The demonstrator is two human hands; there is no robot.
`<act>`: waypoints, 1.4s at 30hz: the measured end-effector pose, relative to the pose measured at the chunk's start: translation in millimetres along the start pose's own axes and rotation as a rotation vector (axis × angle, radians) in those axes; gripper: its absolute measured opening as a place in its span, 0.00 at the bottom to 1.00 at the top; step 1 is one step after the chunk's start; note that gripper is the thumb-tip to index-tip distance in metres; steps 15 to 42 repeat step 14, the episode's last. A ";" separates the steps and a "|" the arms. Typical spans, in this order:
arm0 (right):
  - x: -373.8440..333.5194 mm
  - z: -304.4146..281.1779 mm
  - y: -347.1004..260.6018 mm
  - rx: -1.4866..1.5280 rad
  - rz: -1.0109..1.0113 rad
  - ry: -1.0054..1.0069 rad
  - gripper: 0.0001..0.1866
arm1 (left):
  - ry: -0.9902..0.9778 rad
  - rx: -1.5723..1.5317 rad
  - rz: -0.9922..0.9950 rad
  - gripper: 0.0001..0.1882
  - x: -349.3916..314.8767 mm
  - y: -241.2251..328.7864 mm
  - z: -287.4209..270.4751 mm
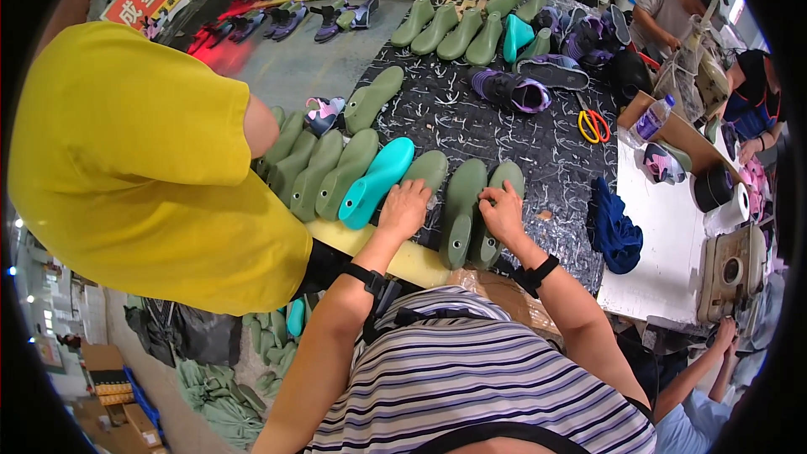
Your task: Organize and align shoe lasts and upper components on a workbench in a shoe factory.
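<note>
A row of green shoe lasts stands along the near edge of the dark worktable, with one turquoise shoe last (377, 181) among them. My left hand (405, 208) is closed over the near end of a green shoe last (427, 169), just right of the turquoise one. Farther right, my right hand (503, 211) has its fingers bent at another green shoe last (508, 175), thumb and forefinger close together. Between my hands lies a third green last (464, 193), its near end pointing at me. My fingers partly cover the lasts they touch.
At my left a person in a yellow shirt (134, 118) leans close. More lasts (458, 34) and purple-black shoes (513, 90) sit at the far side. Scissors (593, 126), a blue cloth (616, 227) and a bottle (651, 119) are on the right. Other people work beyond.
</note>
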State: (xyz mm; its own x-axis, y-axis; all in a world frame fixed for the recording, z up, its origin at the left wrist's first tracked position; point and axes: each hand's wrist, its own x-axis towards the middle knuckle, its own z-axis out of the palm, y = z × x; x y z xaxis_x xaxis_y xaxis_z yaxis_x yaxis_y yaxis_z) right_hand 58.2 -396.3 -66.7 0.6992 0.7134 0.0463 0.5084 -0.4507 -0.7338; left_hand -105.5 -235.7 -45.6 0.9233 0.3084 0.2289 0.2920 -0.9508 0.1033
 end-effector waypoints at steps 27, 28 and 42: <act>-1.1 -5.1 -1.1 0.047 0.034 -0.041 0.12 | 0.005 -0.012 -0.007 0.11 -1.3 1.6 0.0; -1.1 -5.1 -1.1 0.047 0.034 -0.041 0.12 | 0.005 -0.012 -0.007 0.11 -1.3 1.6 0.0; -1.1 -5.1 -1.1 0.047 0.034 -0.041 0.12 | 0.005 -0.012 -0.007 0.11 -1.3 1.6 0.0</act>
